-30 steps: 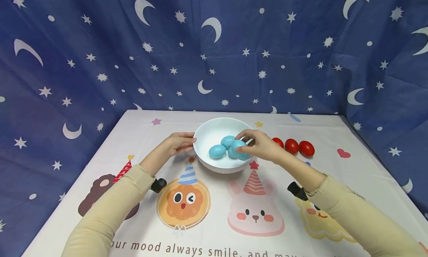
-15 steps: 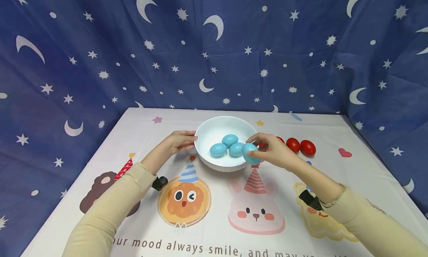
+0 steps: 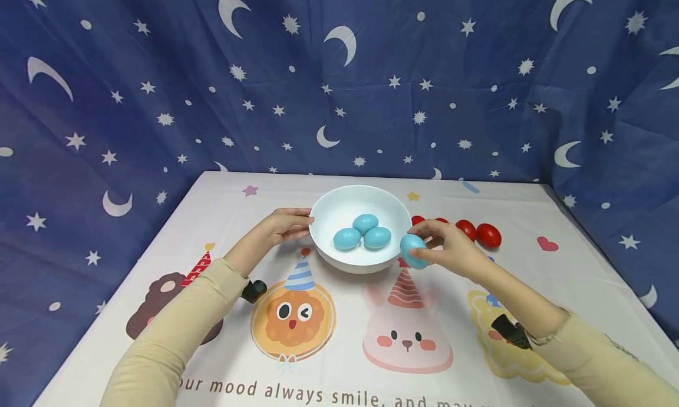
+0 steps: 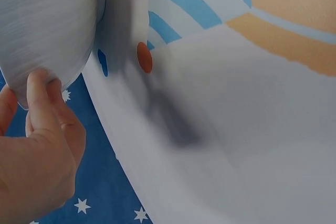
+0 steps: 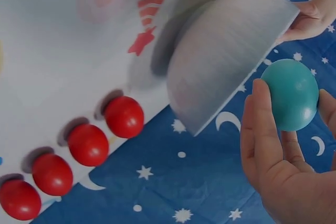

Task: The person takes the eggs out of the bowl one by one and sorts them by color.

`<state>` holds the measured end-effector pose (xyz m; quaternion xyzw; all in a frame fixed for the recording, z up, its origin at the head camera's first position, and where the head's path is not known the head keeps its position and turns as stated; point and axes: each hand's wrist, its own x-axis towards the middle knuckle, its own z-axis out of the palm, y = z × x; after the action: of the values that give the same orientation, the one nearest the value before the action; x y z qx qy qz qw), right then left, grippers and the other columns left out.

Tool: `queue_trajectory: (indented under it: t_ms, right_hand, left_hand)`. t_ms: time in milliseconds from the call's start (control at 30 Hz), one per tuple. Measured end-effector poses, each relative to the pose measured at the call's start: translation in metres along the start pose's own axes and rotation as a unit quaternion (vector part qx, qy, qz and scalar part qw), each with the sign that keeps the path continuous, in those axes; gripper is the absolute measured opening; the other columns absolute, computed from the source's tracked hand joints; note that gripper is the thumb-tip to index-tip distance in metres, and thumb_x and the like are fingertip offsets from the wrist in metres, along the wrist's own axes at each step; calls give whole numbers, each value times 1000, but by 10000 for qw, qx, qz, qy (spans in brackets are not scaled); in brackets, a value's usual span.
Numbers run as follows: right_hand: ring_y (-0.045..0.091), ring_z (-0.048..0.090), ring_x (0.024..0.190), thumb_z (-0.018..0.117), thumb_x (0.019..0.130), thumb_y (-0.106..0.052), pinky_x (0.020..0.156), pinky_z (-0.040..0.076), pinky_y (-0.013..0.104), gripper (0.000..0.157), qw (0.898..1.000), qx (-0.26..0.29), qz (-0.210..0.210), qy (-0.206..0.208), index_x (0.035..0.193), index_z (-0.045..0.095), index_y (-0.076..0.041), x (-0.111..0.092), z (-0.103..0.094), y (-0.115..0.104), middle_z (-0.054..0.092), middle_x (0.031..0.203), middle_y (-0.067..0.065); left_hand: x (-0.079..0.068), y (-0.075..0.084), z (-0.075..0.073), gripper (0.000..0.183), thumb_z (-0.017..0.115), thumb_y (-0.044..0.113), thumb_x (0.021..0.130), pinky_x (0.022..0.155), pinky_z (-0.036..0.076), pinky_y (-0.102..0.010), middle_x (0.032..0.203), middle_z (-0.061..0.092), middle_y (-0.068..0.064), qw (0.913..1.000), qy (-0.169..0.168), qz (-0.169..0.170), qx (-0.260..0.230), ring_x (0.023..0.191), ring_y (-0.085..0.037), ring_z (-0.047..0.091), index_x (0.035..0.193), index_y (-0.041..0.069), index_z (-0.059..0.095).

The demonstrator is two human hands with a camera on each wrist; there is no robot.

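While pinching a glossy light-blue egg between the thumb and fingers of the right hand, grips the left rim of a round, smooth white bowl with the left hand. Holds that egg outside the bowl, just beside its right side; by the right wrist view, apart from its wall and seen against a navy curtain printed with white stars and moons. Cannot tell from these views the height of the egg over the tabletop. On the left, presses fingers to the bowl's outer wall, with the thumb at the rim. As for the bowl, stands mouth-up toward the tabletop's far edge, about midway between the left and right edges, and contains three more light-blue eggs, grouped in a triangle at the bottom. Shows also, right of the bowl toward the far right corner, four shiny red eggs in a slanting, closely spaced row, partly hidden behind the right hand in the head view. Wears cream sleeves with a small black device at each wrist. Nearer the front, bears an orange cartoon face and a pink one, printed on white cloth.
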<state>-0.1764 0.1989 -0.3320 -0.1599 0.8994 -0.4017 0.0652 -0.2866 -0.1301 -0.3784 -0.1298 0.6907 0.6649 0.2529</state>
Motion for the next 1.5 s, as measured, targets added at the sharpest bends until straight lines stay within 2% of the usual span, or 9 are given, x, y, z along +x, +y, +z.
queue_trajectory:
  t_ms: [267,533,700,1067,1333,1500]
  right_hand:
    - [27,57,94,72,84,-18,69,62,28,39,9995,-26,258,177,116,59,-1,-5,-2,13,60,109,18]
    - [23,57,84,72,83,-20,63,62,27,40,9987,-100,436,238,114,59,0,0,-4,27,58,104,19]
    - [23,57,84,73,83,-21,62,62,26,40,9975,-135,662,222,114,58,0,4,2,41,58,106,20]
    - [26,59,85,74,82,-17,60,62,29,41,9972,-357,630,186,113,56,4,16,13,60,60,100,21]
    - [21,59,74,73,82,-18,59,61,26,40,9951,-606,761,154,111,57,5,29,18,68,61,98,21]
    - [21,59,76,72,83,-19,60,61,26,42,9934,-668,930,64,113,56,6,35,20,70,60,102,23]
  left_hand:
    - [-2,1,2,49,59,4,92,64,59,-15,79,64,5,10000,-45,51,14,63,-3,66,139,5,45]
    - [-1,1,1,50,59,5,92,63,59,-15,74,63,6,10000,-27,33,1,61,-4,65,139,5,45]
    - [1,1,2,52,60,5,91,66,60,-15,76,63,5,10000,-84,-23,29,64,-4,65,140,6,44]
    - [-4,0,2,53,60,4,91,60,59,-14,74,63,5,10000,-70,-46,3,62,-3,64,141,6,43]
    - [-2,1,2,53,60,5,91,65,60,-15,79,63,4,10000,-30,-55,-1,64,-4,65,141,7,43]
    - [-1,1,1,52,60,5,91,65,60,-15,82,62,3,10000,-4,-27,-8,65,-4,65,140,7,44]
